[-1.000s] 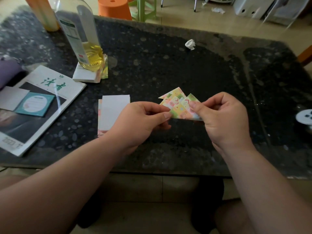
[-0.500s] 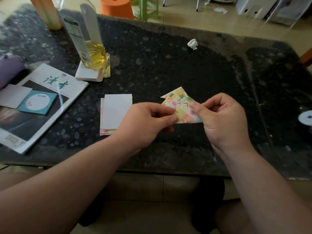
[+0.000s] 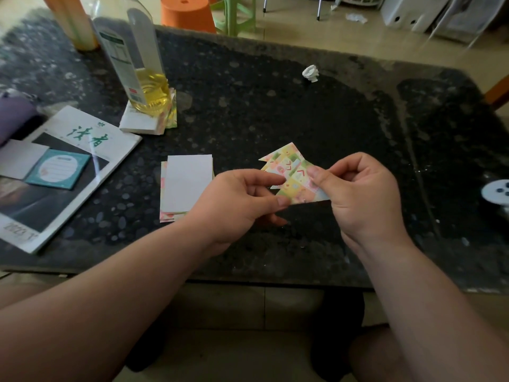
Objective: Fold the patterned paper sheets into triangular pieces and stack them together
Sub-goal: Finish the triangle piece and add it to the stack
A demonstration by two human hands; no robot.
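Both my hands hold a folded patterned paper piece (image 3: 292, 175) just above the dark table (image 3: 275, 106). The piece is pastel yellow, green and pink, with triangular points sticking out at its upper left. My left hand (image 3: 242, 199) pinches its lower left edge between thumb and fingers. My right hand (image 3: 360, 194) pinches its right side, thumb on top. A small stack of flat sheets (image 3: 187, 186), white side up with patterned edges showing, lies on the table left of my left hand.
An oil bottle (image 3: 137, 64) stands on another paper stack (image 3: 148, 119) at the back left. A magazine (image 3: 63, 166) with a teal note pad (image 3: 59, 169) lies at the left edge. A crumpled white scrap (image 3: 311, 73) sits further back, a white round object (image 3: 497, 192) at the right edge.
My left thumb has slid a little lower along the piece's left edge. The piece and my right hand have hardly moved.
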